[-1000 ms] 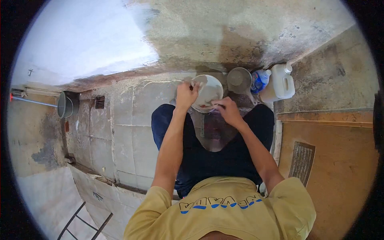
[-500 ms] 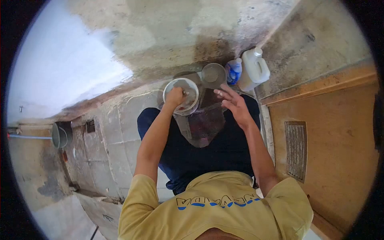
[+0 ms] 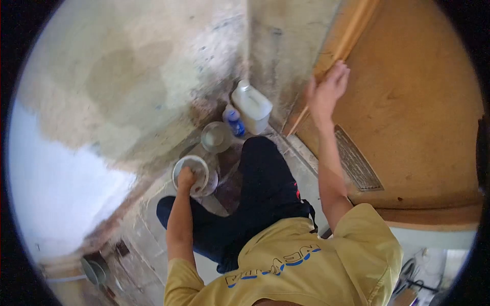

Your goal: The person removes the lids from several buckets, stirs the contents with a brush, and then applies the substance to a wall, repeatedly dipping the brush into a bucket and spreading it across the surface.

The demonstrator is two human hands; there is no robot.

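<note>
My left hand [image 3: 187,178] is closed and reaches down into a white bucket [image 3: 175,173] on the floor between my knees; what its fingers hold is hidden. My right hand [image 3: 327,97] is raised to the right with the fingers stretched out, somewhat smeared by motion. It overlaps the wooden trim [image 3: 352,30] at the edge of the brown door [image 3: 408,117]. Just beyond the bucket stands a round, greyish see-through tub [image 3: 216,137].
A blue bottle [image 3: 235,122] and a white jug with a handle [image 3: 253,108] stand in the wall corner. The wall [image 3: 127,76] is stained, with a white patch at left. A grey pail [image 3: 94,270] sits lower left, and a vent [image 3: 359,160] is set in the door.
My view has turned to the right, so the bucket and bottles sit further left. My right hand has moved from near the bucket out to the door's edge; my left stays in the bucket.
</note>
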